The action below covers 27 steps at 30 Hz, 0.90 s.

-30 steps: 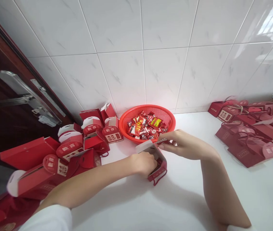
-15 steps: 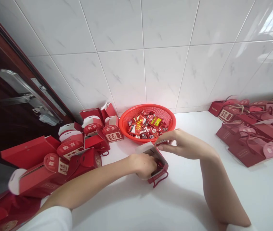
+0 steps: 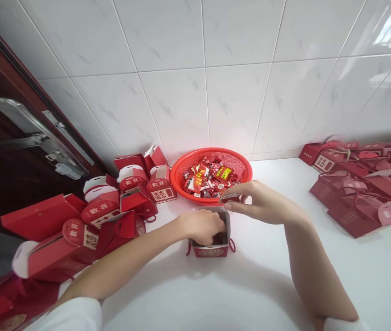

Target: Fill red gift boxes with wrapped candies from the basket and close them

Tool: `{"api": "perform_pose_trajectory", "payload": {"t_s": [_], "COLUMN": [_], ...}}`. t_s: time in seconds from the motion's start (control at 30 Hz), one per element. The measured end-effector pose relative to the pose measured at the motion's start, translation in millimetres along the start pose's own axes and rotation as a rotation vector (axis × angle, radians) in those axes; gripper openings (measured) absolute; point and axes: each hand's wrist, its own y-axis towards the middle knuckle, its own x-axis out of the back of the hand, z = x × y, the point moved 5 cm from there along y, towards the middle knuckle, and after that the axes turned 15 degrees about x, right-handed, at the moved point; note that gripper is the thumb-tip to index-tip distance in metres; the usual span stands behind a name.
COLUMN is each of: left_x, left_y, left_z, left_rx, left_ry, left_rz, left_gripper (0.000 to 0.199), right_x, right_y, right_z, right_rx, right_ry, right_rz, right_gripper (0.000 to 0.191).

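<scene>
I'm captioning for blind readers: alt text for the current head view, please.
A person's left hand is inside an open red box; the right hand pinches a packet nearby. Behind is a red basket of packets, with more red boxes either side.

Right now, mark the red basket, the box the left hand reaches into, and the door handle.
Red basket [image 3: 175, 178], head view: left rim.
Box [image 3: 212, 252], head view: front wall.
Door handle [image 3: 30, 139], head view: lever.

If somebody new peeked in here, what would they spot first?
Probably the round, bright red plastic basket of red wrapped packets, by the white tiled wall in the middle. In front of it, the left hand dips into a red cardboard box with cord handles. Red cardboard boxes crowd the left side, with more boxes at the right.
</scene>
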Motion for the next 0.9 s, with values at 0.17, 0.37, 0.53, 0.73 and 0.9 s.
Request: {"api": "perform_pose_trajectory", "payload": {"t_s": [0.17, 0.37, 0.53, 0.73, 0.9], "left_x": [10.7, 14.1, 20.3, 16.4, 4.3], "left_y": [-7, -15, -23, -23, -14], "left_z": [7, 19, 31, 23, 12], "left_rx": [0.042, 0.081, 0.179, 0.204, 0.124], "left_ry": [-0.083, -0.154, -0.149, -0.043, -0.045], "left_rz": [-0.079, -0.098, -0.146, -0.157, -0.139], "left_gripper": [0.027, 0.03, 0.015, 0.022, 0.024], "right_x": [-8, -24, -36, -48, -48], "right_y": [-2, -7, -10, -9, -9], "right_z": [2, -7, 0, 18, 18], "right_rx": [0.128, 0.084, 0.081, 0.149, 0.142], "right_ry": [0.11, 0.149, 0.148, 0.094, 0.088], "right_rz": [0.21, 0.47, 0.565, 0.639, 0.634], "right_gripper": [0.018, 0.017, 0.018, 0.014, 0.01]}}
